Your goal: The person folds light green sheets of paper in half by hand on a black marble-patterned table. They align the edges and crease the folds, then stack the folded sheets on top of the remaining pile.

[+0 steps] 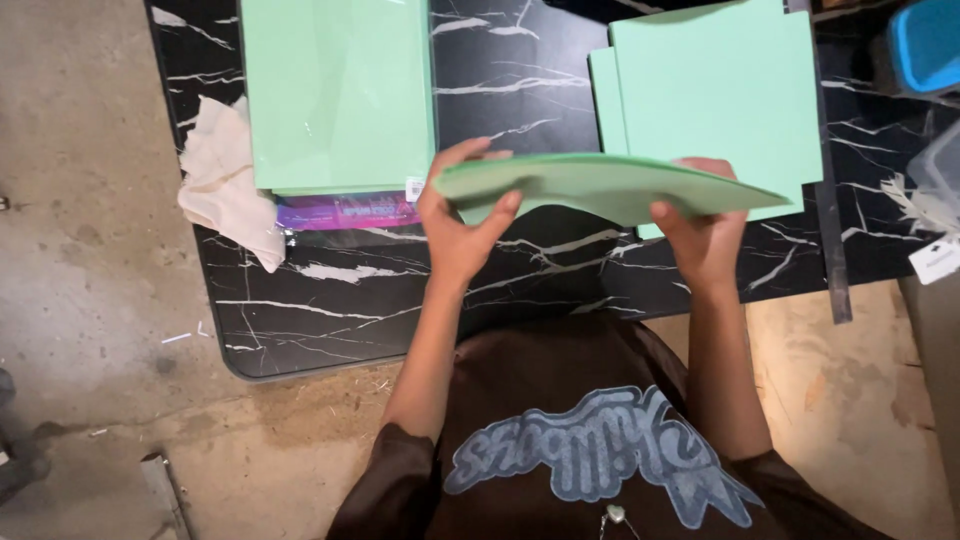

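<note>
Purple wrapper [345, 212] under left green stack [338, 90]

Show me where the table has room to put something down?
Bare black marble table shows in front, between the cloth and the left hand. A strip lies between the green sheet pack and green stack. Right edge is crowded.

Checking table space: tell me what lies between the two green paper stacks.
Bare black marbled table separates the left stack from the right stack, seen in the head view.

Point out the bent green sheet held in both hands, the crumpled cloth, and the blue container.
Green sheet [610, 188]: head view, middle of its curved surface.
Crumpled cloth [225, 180]: head view, its centre.
Blue container [928, 42]: head view, its top.
</note>
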